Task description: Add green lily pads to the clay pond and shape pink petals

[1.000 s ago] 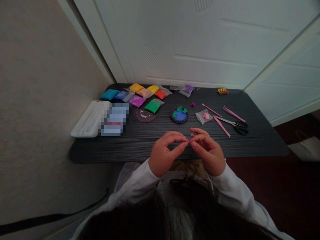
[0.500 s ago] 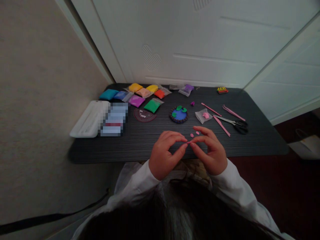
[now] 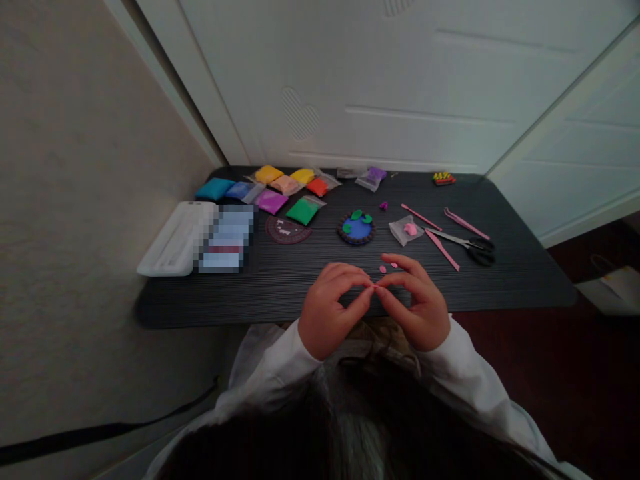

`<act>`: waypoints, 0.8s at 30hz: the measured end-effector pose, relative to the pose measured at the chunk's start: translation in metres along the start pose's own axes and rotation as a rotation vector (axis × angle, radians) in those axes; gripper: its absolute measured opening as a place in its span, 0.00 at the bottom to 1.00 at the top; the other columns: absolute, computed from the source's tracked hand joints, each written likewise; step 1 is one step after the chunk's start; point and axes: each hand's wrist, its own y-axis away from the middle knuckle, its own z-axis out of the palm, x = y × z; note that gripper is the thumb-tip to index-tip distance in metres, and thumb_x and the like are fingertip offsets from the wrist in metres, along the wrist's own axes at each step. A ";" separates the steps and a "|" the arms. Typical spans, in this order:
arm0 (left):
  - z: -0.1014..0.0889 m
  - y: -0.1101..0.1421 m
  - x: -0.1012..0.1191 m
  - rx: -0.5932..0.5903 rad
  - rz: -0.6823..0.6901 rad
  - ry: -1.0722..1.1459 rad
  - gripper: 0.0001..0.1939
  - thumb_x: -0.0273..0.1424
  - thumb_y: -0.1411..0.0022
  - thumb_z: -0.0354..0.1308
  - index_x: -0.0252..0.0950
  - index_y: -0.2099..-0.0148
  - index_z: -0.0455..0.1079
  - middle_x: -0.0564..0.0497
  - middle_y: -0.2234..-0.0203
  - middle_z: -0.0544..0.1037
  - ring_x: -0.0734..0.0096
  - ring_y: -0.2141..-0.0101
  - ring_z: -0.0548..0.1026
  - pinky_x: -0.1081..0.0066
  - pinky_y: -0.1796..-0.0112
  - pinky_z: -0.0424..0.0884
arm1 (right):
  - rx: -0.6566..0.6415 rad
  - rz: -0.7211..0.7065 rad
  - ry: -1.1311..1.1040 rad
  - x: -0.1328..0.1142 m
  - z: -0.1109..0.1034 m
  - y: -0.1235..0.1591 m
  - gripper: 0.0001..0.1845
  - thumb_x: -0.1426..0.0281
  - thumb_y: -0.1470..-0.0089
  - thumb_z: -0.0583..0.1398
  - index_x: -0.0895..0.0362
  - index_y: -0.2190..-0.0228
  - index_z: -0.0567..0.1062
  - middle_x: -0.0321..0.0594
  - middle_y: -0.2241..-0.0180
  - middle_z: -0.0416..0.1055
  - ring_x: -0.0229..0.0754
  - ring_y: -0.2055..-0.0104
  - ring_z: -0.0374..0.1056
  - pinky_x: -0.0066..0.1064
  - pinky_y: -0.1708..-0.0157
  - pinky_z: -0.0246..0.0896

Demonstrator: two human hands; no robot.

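Observation:
Between thumb and forefinger, my left hand [image 3: 334, 308] pinches a small bit of pink clay [image 3: 375, 287]. My right hand [image 3: 417, 307] pinches the same bit from the other side, so the fingertips of both hands nearly meet and cover most of it. Just beyond the fingers, a flat pink clay oval [image 3: 383, 269] lies on the table, with a second one partly hidden by my right forefinger. Farther back sits a round clay pond [image 3: 357, 228] with a blue middle, a brown beaded rim and green leaves.
An open bag of pink clay [image 3: 407, 230], pink modelling tools [image 3: 443, 251], pink tweezers [image 3: 467, 224] and scissors [image 3: 470, 247] lie to the right. Several coloured clay packets [image 3: 304, 210] fill the back left, near a protractor-like disc [image 3: 287, 230] and a white case [image 3: 175, 240].
My right hand has shifted slightly left, closer to my left hand, and now covers more of the second pink oval. Both hands keep their pinch on the clay.

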 end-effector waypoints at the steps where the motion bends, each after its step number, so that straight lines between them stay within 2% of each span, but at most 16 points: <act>1: 0.000 0.000 0.000 0.003 0.005 -0.005 0.04 0.26 0.47 0.54 0.37 0.67 0.69 0.50 0.69 0.74 0.69 0.63 0.69 0.66 0.58 0.64 | 0.001 -0.002 0.004 0.000 0.000 0.000 0.05 0.72 0.55 0.58 0.54 0.71 0.72 0.42 0.55 0.64 0.44 0.51 0.58 0.40 0.51 0.53; 8: 0.002 0.002 0.001 0.025 -0.014 0.009 0.04 0.26 0.47 0.55 0.36 0.68 0.69 0.50 0.69 0.74 0.70 0.63 0.69 0.67 0.58 0.64 | 0.031 0.016 -0.036 0.001 0.005 0.002 0.04 0.73 0.54 0.57 0.54 0.72 0.71 0.42 0.56 0.64 0.44 0.52 0.59 0.40 0.51 0.53; 12: 0.000 0.001 0.001 -0.004 -0.115 0.089 0.03 0.27 0.47 0.54 0.37 0.68 0.69 0.50 0.69 0.73 0.70 0.62 0.69 0.67 0.58 0.64 | 0.024 -0.014 -0.027 0.002 0.002 0.002 0.12 0.72 0.54 0.57 0.52 0.64 0.70 0.43 0.54 0.63 0.44 0.51 0.58 0.42 0.51 0.54; 14: -0.002 0.000 0.001 -0.039 -0.195 0.151 0.04 0.29 0.47 0.54 0.36 0.69 0.69 0.50 0.69 0.73 0.69 0.63 0.70 0.68 0.59 0.64 | -0.011 -0.074 0.034 0.003 -0.001 0.001 0.18 0.70 0.55 0.58 0.51 0.59 0.68 0.44 0.52 0.61 0.46 0.49 0.57 0.43 0.51 0.54; 16: -0.002 0.000 0.000 -0.085 -0.260 0.208 0.04 0.30 0.47 0.54 0.35 0.70 0.69 0.49 0.69 0.73 0.69 0.64 0.70 0.69 0.60 0.65 | -0.073 -0.148 0.114 0.006 -0.005 -0.002 0.20 0.69 0.56 0.59 0.51 0.58 0.68 0.44 0.50 0.60 0.47 0.49 0.57 0.45 0.50 0.52; 19: -0.002 -0.001 -0.002 -0.130 -0.300 0.266 0.04 0.30 0.47 0.54 0.35 0.71 0.68 0.50 0.69 0.73 0.69 0.64 0.70 0.69 0.61 0.65 | -0.141 -0.226 0.204 0.011 -0.009 -0.005 0.17 0.67 0.56 0.59 0.50 0.60 0.70 0.42 0.50 0.60 0.48 0.49 0.57 0.47 0.48 0.48; 24: -0.001 0.000 -0.005 -0.176 -0.332 0.299 0.05 0.31 0.47 0.54 0.35 0.71 0.68 0.50 0.70 0.73 0.69 0.65 0.70 0.69 0.62 0.65 | -0.187 -0.255 0.259 0.015 -0.010 -0.006 0.15 0.64 0.56 0.59 0.48 0.62 0.72 0.40 0.49 0.60 0.47 0.50 0.59 0.46 0.48 0.46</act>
